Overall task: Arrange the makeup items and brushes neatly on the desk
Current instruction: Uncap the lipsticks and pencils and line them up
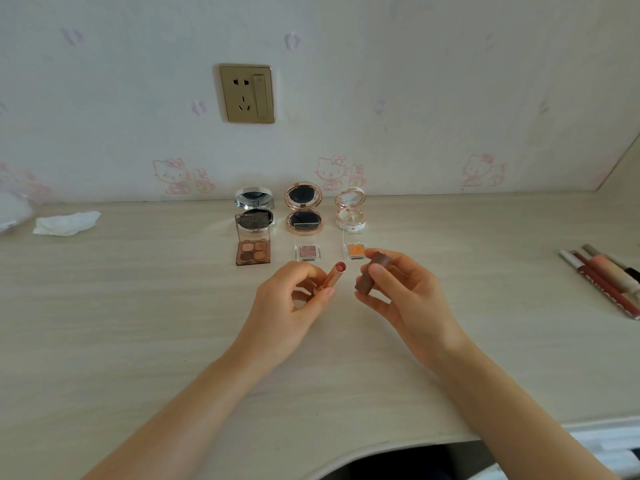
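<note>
Judging progress from the layout, roughly half of the arrangement appears complete. Three open round compacts stand in a row along the wall: a silver mirrored compact [255, 202], a rose-gold compact with dark pans [304, 207] and a pale pink-and-white compact [350, 209]. In front of them sits a second row: a brown rectangular four-pan eyeshadow palette [252, 249], a small clear square case of pink glitter shadow [306, 251] and a matching clear case of orange shadow [355, 250]. Both rows look evenly spaced and aligned.

Item in hand: an uncapped lipstick. The left hand [287, 306] pinches the slim rose-gold metallic lipstick tube [330, 277], its dull red bullet pointing up and away. The right hand [401, 292] grips the brown matte rectangular lipstick cap [369, 277] between thumb and fingers. Tube and cap are held just above the pale wood-grain laminate desk [138, 323], close together but apart, directly in front of the second row.

Remaining work, by estimate: place the lipstick and cap, then sort the loose bundle of slender pencils and tubes in red, white and beige [604, 278] lying at the right edge of the desk, well apart from the rows. A crumpled white tissue [65, 223] lies at the far left.
</note>
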The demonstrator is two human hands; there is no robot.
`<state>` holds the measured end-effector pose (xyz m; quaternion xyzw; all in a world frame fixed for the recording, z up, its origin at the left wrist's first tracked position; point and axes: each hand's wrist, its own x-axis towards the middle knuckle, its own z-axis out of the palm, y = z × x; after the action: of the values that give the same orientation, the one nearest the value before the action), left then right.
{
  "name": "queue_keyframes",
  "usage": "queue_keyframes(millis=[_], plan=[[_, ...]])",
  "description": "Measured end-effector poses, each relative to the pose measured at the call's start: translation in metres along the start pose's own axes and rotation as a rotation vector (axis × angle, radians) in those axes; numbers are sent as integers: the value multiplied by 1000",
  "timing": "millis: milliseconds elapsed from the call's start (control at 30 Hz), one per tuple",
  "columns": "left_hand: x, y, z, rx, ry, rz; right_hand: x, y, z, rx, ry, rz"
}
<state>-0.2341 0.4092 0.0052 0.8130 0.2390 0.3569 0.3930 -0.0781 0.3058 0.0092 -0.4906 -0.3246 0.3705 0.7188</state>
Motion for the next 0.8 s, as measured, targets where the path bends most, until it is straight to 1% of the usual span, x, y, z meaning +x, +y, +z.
queue_keyframes(millis=[167,400,533,667,800], plan=[[17,8,9,-67,-36,-76,6,-12,-15,-74,74,26],[67,32,33,-29,-85,-136,28,-35,-44,-269,108,-32],[109,48,49,38,-90,-127,51,-46,-61,-415,153,-87],[147,55,68,142,-57,-115,79,-53,-74,-572,172,-110],[174,48,92,263,-46,-141,103,-50,-87,-615,220,-97]])
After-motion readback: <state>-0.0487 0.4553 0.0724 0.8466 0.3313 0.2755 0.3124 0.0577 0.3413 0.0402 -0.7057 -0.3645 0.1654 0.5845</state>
